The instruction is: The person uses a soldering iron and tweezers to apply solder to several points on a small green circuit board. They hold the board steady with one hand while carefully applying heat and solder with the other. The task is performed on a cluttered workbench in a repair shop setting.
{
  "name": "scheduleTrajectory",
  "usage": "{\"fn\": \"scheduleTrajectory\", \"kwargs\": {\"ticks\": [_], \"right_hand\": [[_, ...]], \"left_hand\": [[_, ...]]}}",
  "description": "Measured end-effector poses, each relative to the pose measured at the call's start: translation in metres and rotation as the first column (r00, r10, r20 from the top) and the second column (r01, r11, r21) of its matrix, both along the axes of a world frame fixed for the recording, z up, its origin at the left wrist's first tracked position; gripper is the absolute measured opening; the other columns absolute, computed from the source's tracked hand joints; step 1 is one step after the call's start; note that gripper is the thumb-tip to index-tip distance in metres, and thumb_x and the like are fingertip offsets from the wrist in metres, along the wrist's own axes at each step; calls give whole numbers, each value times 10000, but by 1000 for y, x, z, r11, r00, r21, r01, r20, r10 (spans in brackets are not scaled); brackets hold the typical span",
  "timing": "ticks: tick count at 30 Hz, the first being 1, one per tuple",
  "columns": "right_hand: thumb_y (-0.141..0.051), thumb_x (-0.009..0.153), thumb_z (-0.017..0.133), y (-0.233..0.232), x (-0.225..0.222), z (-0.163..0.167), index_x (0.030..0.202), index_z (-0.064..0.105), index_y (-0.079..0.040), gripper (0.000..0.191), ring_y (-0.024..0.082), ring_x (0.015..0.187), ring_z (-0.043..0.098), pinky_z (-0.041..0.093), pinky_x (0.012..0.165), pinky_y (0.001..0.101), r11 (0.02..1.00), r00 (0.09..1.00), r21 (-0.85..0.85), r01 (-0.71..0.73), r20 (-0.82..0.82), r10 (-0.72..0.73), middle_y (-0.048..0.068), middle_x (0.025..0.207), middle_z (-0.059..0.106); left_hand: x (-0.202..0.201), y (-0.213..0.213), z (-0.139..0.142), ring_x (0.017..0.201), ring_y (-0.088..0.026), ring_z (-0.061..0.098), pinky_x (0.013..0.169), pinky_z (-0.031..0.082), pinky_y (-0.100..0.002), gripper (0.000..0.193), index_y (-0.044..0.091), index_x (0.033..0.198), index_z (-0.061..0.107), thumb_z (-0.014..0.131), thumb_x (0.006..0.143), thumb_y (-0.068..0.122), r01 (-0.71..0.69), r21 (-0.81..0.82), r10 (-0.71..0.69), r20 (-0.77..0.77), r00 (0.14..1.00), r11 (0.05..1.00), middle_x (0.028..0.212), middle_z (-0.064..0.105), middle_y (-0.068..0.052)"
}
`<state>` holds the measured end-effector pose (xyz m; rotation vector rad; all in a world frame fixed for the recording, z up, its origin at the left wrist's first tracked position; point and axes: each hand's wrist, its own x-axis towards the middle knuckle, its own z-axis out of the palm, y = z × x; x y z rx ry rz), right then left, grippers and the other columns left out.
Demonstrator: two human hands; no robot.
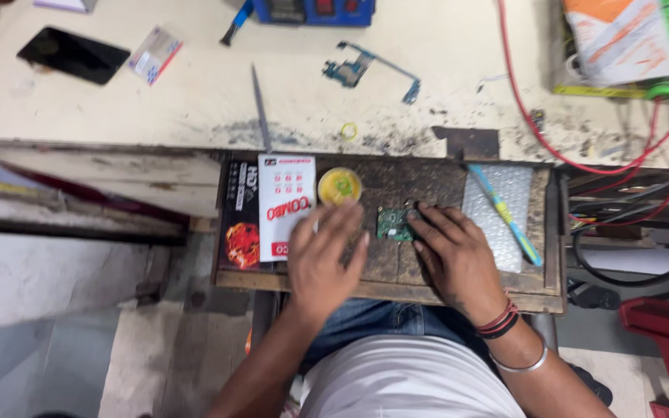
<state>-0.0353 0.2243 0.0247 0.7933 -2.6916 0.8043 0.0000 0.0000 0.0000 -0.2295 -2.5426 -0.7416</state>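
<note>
Pinning: my right hand lies flat, fingertips pressing a small green circuit board on the worn wooden tray.
Hidden: the board's right edge is under my fingers.
Left hand: my left hand rests loose and empty beside the board.
Nearby: round yellow tin, glossy white-red packet, bubble wrap, blue-yellow brush.

The pull-out tray at frame centre is crowded: a white card pack and yellow tin stand left of the small green circuit board, bubble wrap with a blue brush right. Bare wood shows between board and wrap. The desk above lies mostly open; red wires cross its right.
</note>
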Motion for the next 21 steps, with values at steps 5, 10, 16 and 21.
{"fn": "scheduleTrajectory", "kwargs": {"ticks": [5,10,16,21], "right_hand": [[-144,890,716,-5,1,-12,1286,694,-85,401,369,1258,587,472,1056,454,999,1000,35,5,-5,-5,135,1377,659],[-152,895,713,-5,1,-11,1297,685,-89,407,367,1261,579,466,1055,455,998,1000,66,5,-3,-5,131,1385,653],[-144,895,712,1,-4,-9,1292,686,-79,404,364,1257,584,473,1047,454,999,1000,40,10,0,-10,130,1380,650],[-143,882,722,2,-4,-3,1274,684,-64,401,366,1235,589,486,1026,452,1000,1000,13,3,0,-3,137,1376,650]], "left_hand": [[-40,-23,7,1320,-371,518,1155,280,-544,822,-52,1394,551,846,750,364,-93,-95,98,57,994,991,1355,625,-235],[-45,-21,13,1278,-325,567,1190,331,-517,714,21,1377,584,862,807,350,-62,-130,70,60,996,990,1292,675,-184],[-47,-35,29,1286,-262,578,1154,414,-521,719,55,1427,573,873,878,409,-105,-71,96,-122,988,992,1285,671,-147],[-93,-59,48,1333,-313,517,1188,303,-553,728,48,1471,548,803,924,455,-206,-200,195,-71,978,958,1322,655,-166]]}}
